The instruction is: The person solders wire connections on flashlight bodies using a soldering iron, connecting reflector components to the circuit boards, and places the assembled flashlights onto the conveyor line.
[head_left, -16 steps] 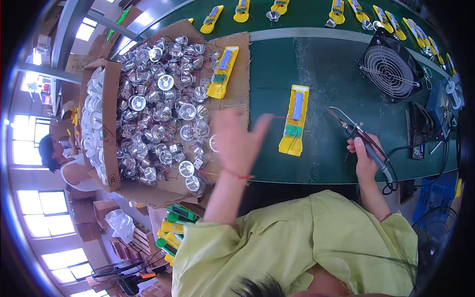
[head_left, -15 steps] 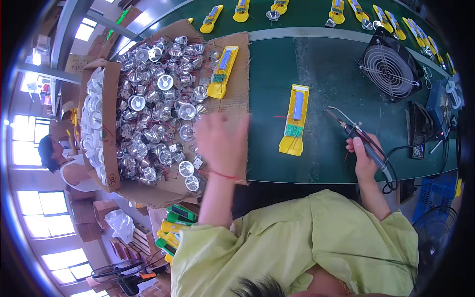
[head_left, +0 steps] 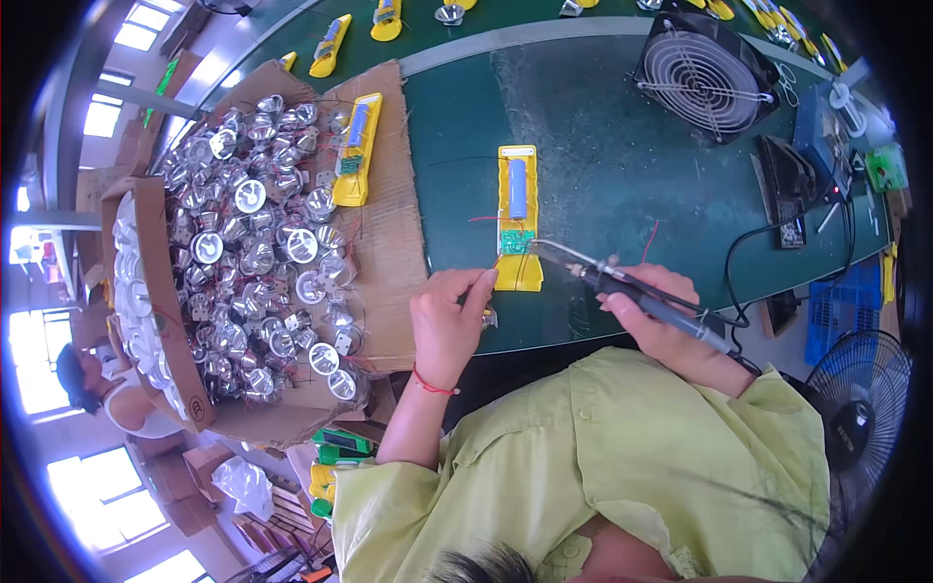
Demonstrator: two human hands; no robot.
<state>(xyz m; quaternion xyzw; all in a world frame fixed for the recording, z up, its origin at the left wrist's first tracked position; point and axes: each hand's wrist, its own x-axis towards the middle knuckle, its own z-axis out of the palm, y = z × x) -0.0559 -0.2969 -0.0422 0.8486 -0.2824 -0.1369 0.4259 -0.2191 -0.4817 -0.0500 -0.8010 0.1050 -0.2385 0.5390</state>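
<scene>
A yellow plastic flashlight housing (head_left: 504, 199) lies on the green bench, with a blue cylindrical battery (head_left: 518, 189) and a small green circuit board (head_left: 516, 242) inside. At its lower left edge, my left hand (head_left: 452, 316) pinches a thin wire (head_left: 497, 262) between thumb and forefinger. Partly hidden under that hand is a small shiny piece (head_left: 489, 318), perhaps a reflector. My right hand (head_left: 656, 311) grips a soldering iron (head_left: 702, 336) with a thin tube alongside it. The iron's tip is at the board's right side; whether it touches is too small to tell.
To the left, a cardboard box holds a heap of wired silver reflectors (head_left: 258, 257) beside white round parts (head_left: 141, 291). Another yellow housing (head_left: 358, 151) lies on the cardboard flap (head_left: 394, 194). A black fan (head_left: 705, 83) and a soldering station (head_left: 821, 131) stand at the right.
My left hand has moved from beside the reflector heap to the yellow housing and now pinches a wire. My right hand has brought the soldering iron left to the board. The whole view has shifted.
</scene>
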